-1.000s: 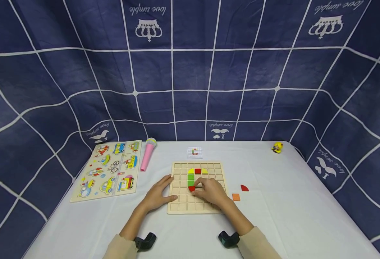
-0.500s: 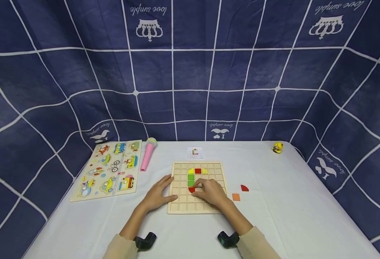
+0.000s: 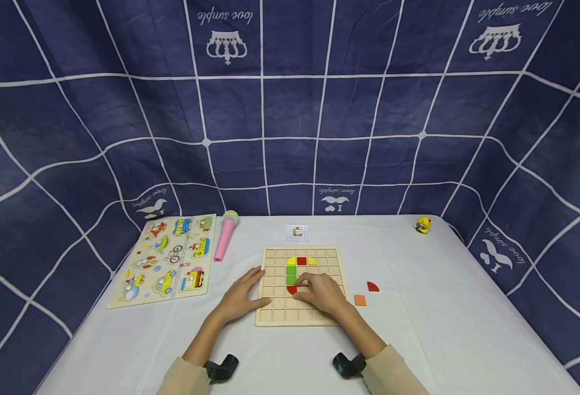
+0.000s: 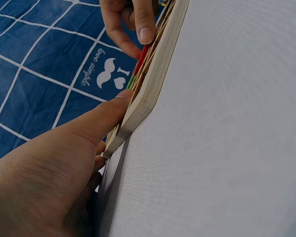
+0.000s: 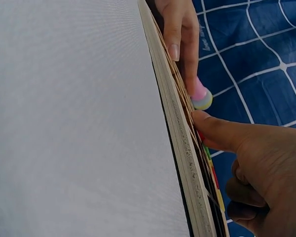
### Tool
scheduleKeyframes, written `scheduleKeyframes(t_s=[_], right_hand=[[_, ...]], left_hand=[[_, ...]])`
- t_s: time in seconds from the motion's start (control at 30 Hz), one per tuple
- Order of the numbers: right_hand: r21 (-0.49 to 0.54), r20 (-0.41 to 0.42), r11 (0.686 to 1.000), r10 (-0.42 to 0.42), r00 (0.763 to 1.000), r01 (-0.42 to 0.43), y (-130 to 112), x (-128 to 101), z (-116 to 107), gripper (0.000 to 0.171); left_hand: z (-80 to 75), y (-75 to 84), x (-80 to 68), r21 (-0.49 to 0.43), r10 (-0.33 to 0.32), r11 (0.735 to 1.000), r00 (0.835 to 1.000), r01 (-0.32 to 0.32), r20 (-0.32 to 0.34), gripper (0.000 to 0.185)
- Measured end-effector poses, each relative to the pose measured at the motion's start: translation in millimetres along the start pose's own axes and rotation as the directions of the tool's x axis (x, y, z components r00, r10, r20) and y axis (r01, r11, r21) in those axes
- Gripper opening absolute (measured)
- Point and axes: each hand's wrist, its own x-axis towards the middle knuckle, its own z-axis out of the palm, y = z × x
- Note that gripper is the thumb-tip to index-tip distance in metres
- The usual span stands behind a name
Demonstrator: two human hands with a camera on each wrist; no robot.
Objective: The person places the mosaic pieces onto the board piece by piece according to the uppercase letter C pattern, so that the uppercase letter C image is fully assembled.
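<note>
No movement since a second ago: right hand (image 3: 323, 293) fingers press the red quarter-round tile (image 3: 292, 288) into the grid board (image 3: 270, 315), left hand (image 3: 242, 296) fingers flat, steadying its 9 o'clock edge.

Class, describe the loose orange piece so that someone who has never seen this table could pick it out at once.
Start at the wooden grid board in the middle of the white table. Just off its right edge, beside the right hand, two loose pieces lie on the cloth. The orange piece is the nearer, flat square one; its neighbour, the red piece, has a curved edge.

Vehicle puzzle board (image 3: 167, 259), pink toy microphone (image 3: 225, 235), small pattern card (image 3: 297, 232), yellow toy figure (image 3: 422, 224)
</note>
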Motion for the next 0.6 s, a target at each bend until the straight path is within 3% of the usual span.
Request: scheduleKeyframes(t_s=[0.3, 0.6], right_hand=[[0.012, 0.015, 0.999, 0.040, 0.999, -0.040, 2.3, -3.7, -9.8, 0.027], [0.006, 0.005, 0.997, 0.083, 0.997, -0.083, 23.7, -29.7, -50.7, 0.026]], left_hand=[[-0.5, 0.3, 0.1, -0.005, 0.005, 1.000, 1.000, -0.005, -0.007, 0.081], [1.6, -3.5, 0.7, -0.007, 0.009, 1.000, 1.000, -0.009, -0.005, 0.084]])
